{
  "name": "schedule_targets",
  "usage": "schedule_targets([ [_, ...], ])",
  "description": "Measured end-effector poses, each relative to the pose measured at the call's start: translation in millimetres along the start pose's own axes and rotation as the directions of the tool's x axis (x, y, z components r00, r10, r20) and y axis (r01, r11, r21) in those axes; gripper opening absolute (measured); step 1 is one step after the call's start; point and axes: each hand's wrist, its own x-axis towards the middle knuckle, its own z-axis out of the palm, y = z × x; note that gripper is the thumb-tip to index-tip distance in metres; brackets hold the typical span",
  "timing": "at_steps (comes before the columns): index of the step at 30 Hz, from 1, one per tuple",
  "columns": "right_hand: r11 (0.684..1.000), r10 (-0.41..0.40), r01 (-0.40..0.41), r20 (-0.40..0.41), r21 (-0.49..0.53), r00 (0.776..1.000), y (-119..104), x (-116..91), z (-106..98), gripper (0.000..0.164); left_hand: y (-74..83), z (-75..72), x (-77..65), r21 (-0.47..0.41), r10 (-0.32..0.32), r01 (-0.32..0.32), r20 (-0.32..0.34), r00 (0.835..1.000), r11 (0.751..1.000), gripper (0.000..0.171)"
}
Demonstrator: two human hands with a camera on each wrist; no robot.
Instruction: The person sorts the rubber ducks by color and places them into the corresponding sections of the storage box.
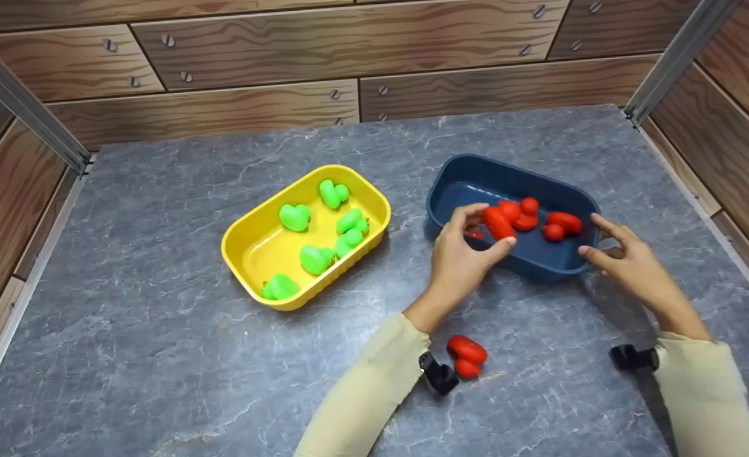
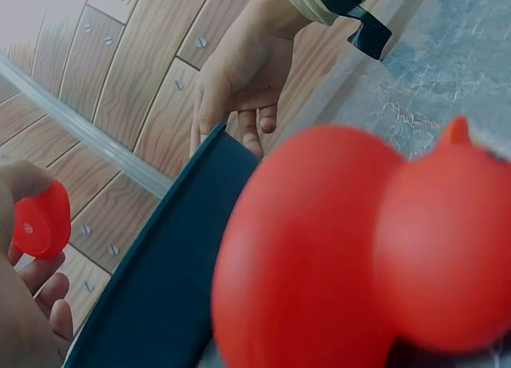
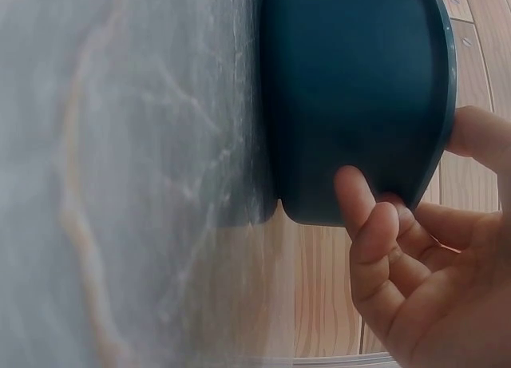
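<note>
My left hand [image 1: 463, 257] pinches a red toy duck [image 1: 497, 223] between thumb and fingers, above the near left side of a dark blue tub [image 1: 539, 263]. More red ducks [image 1: 562, 226] lie in that tub, one partly hidden behind the left fingers. My right hand [image 1: 635, 270] holds the tub's right end, thumb and a finger at the rim; in the right wrist view other fingers [image 3: 375, 232] curl against its outer wall. Another red duck [image 1: 467, 357] lies on the table beside my left wrist, looming large and blurred in the left wrist view.
A yellow tub [image 1: 247, 279] with several green toy ducks [image 1: 295, 217] stands left of the blue one. The grey marbled table [image 1: 159, 368] is bounded by wood-patterned panels [image 1: 324, 51] at the back and sides. A black camera mount [image 1: 439, 374] sits on each wrist.
</note>
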Motion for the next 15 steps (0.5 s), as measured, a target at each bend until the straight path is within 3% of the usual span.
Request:
schedule_targets([
  [3, 1.0, 0.002, -0.002, -0.002, -0.003, 1.0, 0.0, -0.3, -0.4, 0.071, 0.8, 3.4, 1.9, 0.012, -0.011, 0.011, -0.007, 1.0, 1.0, 0.052],
  [7, 1.0, -0.002, 0.002, -0.003, -0.003, 1.0, 0.3, -0.3, -0.2, 0.071, 2.7, 6.9, 5.1, 0.091, -0.044, 0.047, -0.026, 0.999, 0.995, 0.052],
  [12, 1.0, -0.006, 0.006, -0.002, 0.012, 1.0, 0.6, 0.3, 0.7, 0.071, 1.6, 8.9, 8.8, 0.226, -0.067, 0.076, -0.05, 0.997, 0.971, 0.052],
  [15, 1.0, -0.008, 0.008, -0.006, 0.014, 1.0, 0.7, 0.8, 1.2, 0.071, -1.5, 9.3, 10.2, 0.26, -0.07, 0.085, -0.068, 0.995, 0.962, 0.052],
])
